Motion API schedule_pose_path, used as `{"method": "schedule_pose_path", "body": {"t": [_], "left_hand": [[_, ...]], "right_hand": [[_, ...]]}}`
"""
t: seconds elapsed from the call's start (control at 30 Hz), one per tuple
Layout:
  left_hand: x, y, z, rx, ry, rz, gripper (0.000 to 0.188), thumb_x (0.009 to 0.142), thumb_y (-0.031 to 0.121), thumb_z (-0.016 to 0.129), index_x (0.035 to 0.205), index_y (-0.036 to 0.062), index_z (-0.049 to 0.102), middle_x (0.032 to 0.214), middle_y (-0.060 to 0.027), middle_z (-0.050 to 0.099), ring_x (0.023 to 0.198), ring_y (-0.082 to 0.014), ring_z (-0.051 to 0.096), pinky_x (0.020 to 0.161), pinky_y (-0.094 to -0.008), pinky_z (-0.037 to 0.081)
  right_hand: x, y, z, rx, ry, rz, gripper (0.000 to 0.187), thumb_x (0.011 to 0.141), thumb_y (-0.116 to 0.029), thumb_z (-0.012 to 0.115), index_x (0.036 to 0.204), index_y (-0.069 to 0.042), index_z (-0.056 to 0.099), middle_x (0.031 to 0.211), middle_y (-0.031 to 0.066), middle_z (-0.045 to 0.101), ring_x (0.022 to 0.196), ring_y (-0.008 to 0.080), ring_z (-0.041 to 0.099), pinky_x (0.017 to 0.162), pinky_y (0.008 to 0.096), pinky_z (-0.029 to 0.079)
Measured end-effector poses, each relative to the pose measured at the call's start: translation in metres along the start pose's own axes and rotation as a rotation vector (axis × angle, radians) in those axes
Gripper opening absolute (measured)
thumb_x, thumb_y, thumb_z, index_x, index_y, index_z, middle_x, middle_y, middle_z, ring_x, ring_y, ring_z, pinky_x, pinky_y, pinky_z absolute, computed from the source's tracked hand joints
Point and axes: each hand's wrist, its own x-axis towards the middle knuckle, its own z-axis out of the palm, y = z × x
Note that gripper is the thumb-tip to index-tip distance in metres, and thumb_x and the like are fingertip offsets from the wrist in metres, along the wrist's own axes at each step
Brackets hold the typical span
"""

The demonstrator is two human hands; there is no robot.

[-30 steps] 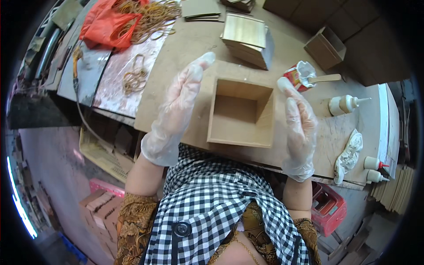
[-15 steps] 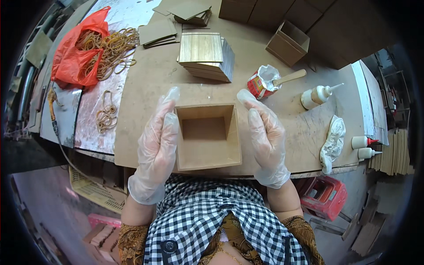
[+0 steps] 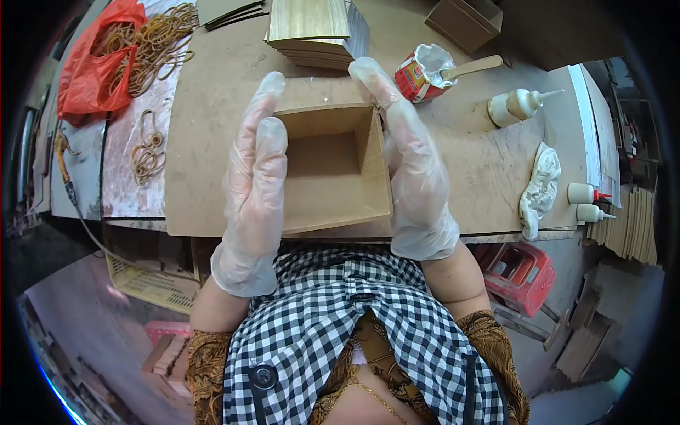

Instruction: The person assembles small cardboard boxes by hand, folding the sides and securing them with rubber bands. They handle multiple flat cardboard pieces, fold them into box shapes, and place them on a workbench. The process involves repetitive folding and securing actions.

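Observation:
An open-topped brown fibreboard box (image 3: pixel 322 173) sits near the table's front edge, slightly turned, its inside facing up. My left hand (image 3: pixel 256 170) wears a thin clear glove; its fingers are stretched out flat along the box's left wall. On the opposite side my right hand (image 3: pixel 414 156), gloved alike, lies along the right wall with straight fingers. Both palms face the box and seem to touch it, though the contact itself is partly hidden. Beyond the right fingertips stands a red tub (image 3: pixel 425 74) of white paste with a wooden stick (image 3: pixel 473 67) in it.
A stack of thin wood-faced panels (image 3: pixel 312 25) stands behind the box. At left lie rubber bands (image 3: pixel 145 49) in a red plastic bag (image 3: pixel 92 78). On the right are a glue bottle (image 3: pixel 513 106), a crumpled white cloth (image 3: pixel 540 188) and another box (image 3: pixel 464 21).
The view has shifted, so the table sits higher in it. The box has turned slightly, and my right hand has come in against its right wall.

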Motion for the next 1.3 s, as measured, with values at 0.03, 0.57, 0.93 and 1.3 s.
{"method": "schedule_pose_path", "body": {"t": [0.03,0.57,0.93,1.3], "left_hand": [[-0.001,0.0,0.002,0.003,0.007,0.003,0.046,0.107,0.018,0.044,0.148,-0.0008,0.038,0.156,-0.0129,0.036,0.145,-0.0208,0.031,0.119,-0.0344,0.022],[0.004,0.017,-0.002,-0.146,-0.028,-0.094,0.052,0.108,0.019,0.038,0.153,-0.0041,0.026,0.16,-0.0145,0.029,0.146,-0.0234,0.029,0.12,-0.0348,0.022],[-0.015,0.0,-0.072,-0.147,-0.343,-0.121,0.143,0.05,0.058,0.09,0.158,0.0051,0.014,0.165,-0.0171,0.011,0.153,-0.0292,0.008,0.121,-0.0429,0.014],[-0.007,-0.002,-0.064,0.11,-0.517,-0.205,0.151,0.041,0.029,0.101,0.158,0.0039,0.008,0.164,-0.0167,0.011,0.152,-0.0281,0.01,0.123,-0.0402,0.013]], "right_hand": [[-0.001,0.002,0.001,-0.085,0.002,-0.044,0.062,0.106,-0.036,0.034,0.148,0.01,0.033,0.156,0.0178,0.036,0.147,0.0263,0.029,0.122,0.0376,0.016],[0.0,0.002,0.007,0.175,0.054,0.008,0.064,0.105,-0.034,0.037,0.15,0.009,0.028,0.157,0.0187,0.033,0.148,0.0272,0.026,0.122,0.0374,0.015],[-0.01,-0.004,-0.046,0.007,-0.276,-0.068,0.129,0.061,-0.055,0.082,0.156,0.003,0.016,0.162,0.0186,0.021,0.152,0.0304,0.014,0.123,0.0411,0.007],[-0.005,0.005,-0.052,-0.291,-0.415,-0.078,0.145,0.046,-0.063,0.082,0.157,-0.002,0.012,0.161,0.0196,0.024,0.152,0.0334,0.009,0.123,0.046,0.007]]}}
